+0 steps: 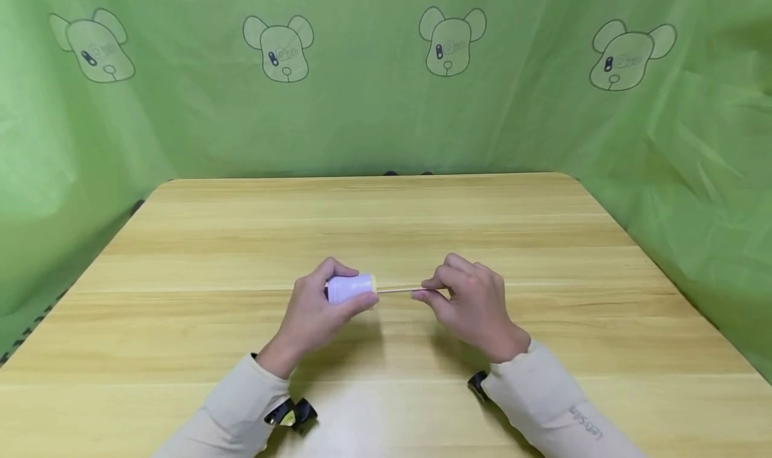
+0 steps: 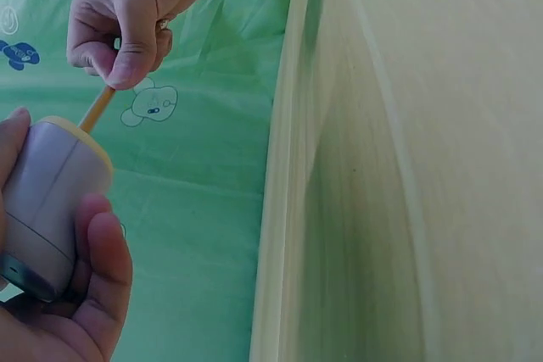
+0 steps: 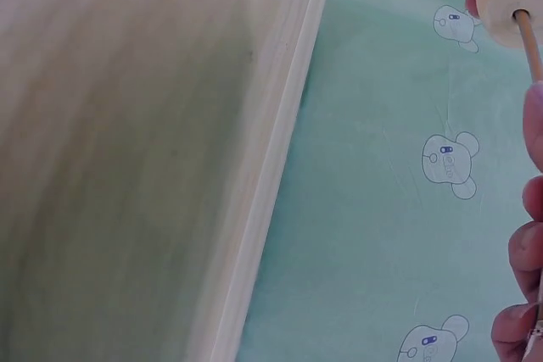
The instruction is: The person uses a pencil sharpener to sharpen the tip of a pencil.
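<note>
My left hand [image 1: 313, 314] grips a lavender pencil sharpener [image 1: 351, 288] shaped like a small tapered cup and held on its side above the table. Its cream-yellow end faces right, and a dark base shows at the other end in the left wrist view. A slim wood-coloured pencil [image 1: 398, 290] runs straight into the round hole in that yellow end [image 3: 501, 19]. Thumb and fingers of my right hand [image 1: 476, 304] pinch the pencil a short way from the sharpener. The pencil's inserted tip is hidden inside the sharpener.
Beneath both hands lies a wood-grain table [image 1: 386, 223] with rounded far corners. Green curtains [image 1: 374, 123] printed with bear heads hang behind it and along both sides. Dark wrist devices [image 1: 292, 414] sit below the sleeves.
</note>
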The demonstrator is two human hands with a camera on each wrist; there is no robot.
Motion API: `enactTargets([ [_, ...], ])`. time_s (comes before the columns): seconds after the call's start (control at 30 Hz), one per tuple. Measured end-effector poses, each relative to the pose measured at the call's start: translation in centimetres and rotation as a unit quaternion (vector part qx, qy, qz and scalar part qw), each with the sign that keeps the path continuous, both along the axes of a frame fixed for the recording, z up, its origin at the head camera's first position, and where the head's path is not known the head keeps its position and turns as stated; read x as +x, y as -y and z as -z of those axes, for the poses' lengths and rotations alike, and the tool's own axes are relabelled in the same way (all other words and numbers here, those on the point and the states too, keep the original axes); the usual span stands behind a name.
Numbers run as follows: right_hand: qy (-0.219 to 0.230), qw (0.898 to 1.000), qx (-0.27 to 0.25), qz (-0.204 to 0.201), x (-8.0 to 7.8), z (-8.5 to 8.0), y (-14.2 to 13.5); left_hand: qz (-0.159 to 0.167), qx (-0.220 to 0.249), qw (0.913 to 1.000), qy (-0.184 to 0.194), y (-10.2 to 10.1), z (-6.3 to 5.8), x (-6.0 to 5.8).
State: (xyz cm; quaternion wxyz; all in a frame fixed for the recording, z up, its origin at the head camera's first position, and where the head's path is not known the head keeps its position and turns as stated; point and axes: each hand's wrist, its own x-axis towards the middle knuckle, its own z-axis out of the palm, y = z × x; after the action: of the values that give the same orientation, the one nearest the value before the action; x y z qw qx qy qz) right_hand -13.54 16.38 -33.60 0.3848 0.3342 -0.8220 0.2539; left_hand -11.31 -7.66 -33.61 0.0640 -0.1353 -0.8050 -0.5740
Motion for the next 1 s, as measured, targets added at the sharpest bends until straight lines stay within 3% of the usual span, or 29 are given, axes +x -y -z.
enactTargets([
  [0.17,-0.02,1.0,0.004,-0.012,0.1,0.0,0.01,0.003,0.019,0.9997,0.017,0.01,-0.07,0.12],
  [0.37,0.008,1.0,0.013,-0.024,0.14,0.05,-0.02,0.001,0.01,0.9998,0.018,0.05,-0.04,0.15],
  [0.67,0.089,0.996,0.026,-0.018,0.3,-0.19,-0.22,0.017,0.004,0.9998,0.003,0.04,-0.06,0.16],
  [0.87,0.205,0.977,0.054,-0.033,0.46,-0.6,-0.39,0.023,-0.001,0.9997,0.001,-0.01,-0.05,0.15],
  [1.0,0.215,0.973,0.072,-0.032,0.42,-0.34,-0.31,0.016,-0.006,0.9998,-0.005,0.07,0.0,0.14],
])
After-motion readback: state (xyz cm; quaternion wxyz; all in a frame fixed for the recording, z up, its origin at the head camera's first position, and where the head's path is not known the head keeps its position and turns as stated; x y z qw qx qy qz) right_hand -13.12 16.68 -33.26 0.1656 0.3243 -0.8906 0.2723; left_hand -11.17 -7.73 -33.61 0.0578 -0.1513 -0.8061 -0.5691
